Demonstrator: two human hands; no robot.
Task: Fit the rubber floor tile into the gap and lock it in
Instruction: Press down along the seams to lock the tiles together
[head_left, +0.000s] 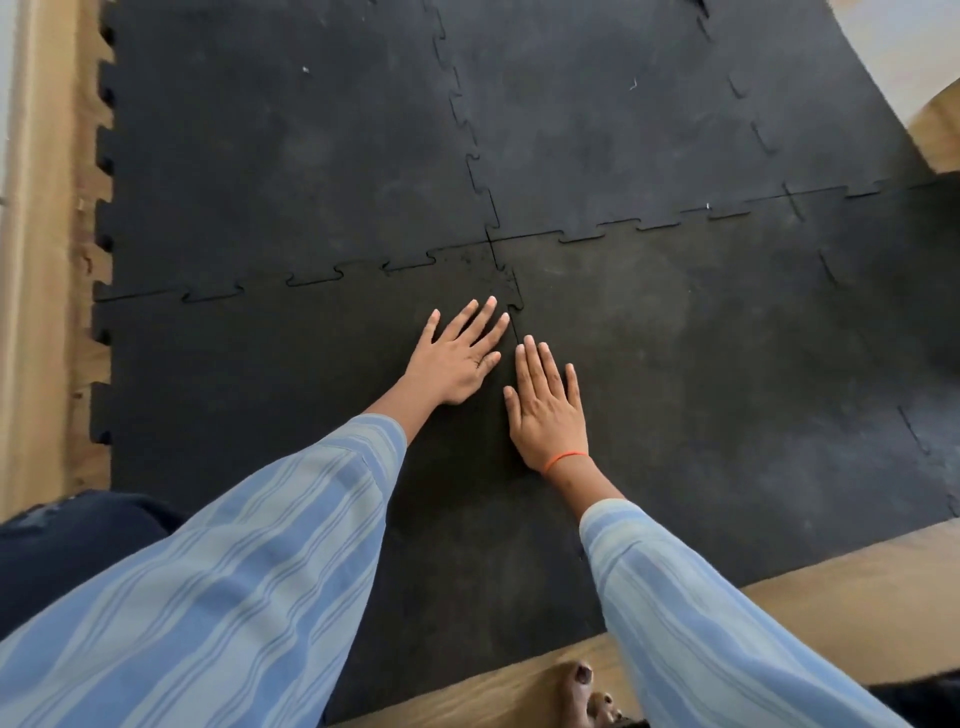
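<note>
- The rubber floor tile (260, 395) under the left hand (457, 358) is black, with faint grey scuffs.
- The neighbouring tiles (701, 364) beyond and to the right of both hands are the same mottled black.
- Both sleeves (234, 571) are light blue with darker blue stripes.
- A thread band (563, 460) on the right hand's (548, 410) wrist is orange.
- The floor (831, 608) near the right sleeve is tan wood grain.
</note>
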